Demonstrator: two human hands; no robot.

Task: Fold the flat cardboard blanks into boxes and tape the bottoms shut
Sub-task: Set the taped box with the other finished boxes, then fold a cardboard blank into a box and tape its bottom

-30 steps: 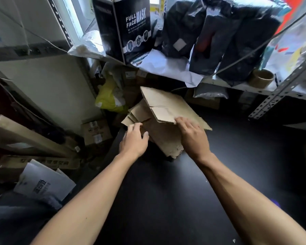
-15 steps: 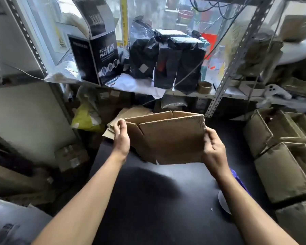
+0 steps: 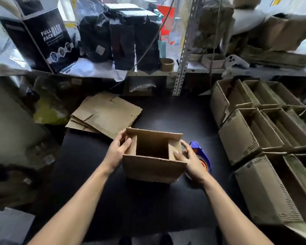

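Cardboard, opened up into a square tube, stands as a half-formed box [image 3: 154, 157] near the middle of the black bench [image 3: 145, 206], its open end facing up so the dark inside shows. The left hand [image 3: 117, 152] holds the box's left side, thumb pressing the small left flap inward and fingers wrapped round the outer wall, so its grip is closed on the cardboard. The right hand [image 3: 191, 161] holds the box's right side the same way, thumb on the small right flap, fingers curled behind the wall. The far long flap stands upright; the near long flap leans toward the person. Beyond the box and to its left, a stack of flat blanks [image 3: 104, 114] lies on the bench, slightly fanned, apart from the box. Just right of the box, partly hidden behind the right hand, a blue tape dispenser [image 3: 200, 152] rests on the bench with an orange part showing. Farther right of the box, a group of folded boxes [image 3: 258, 135] sits in rows, open tops up. Beyond the box, a shelf [image 3: 148, 72] carries a black carton printed FULL FACE MASK [image 3: 48, 38], several black bags [image 3: 120, 39], and a cardboard tape core [image 3: 167, 64] beside a perforated metal upright [image 3: 185, 50].
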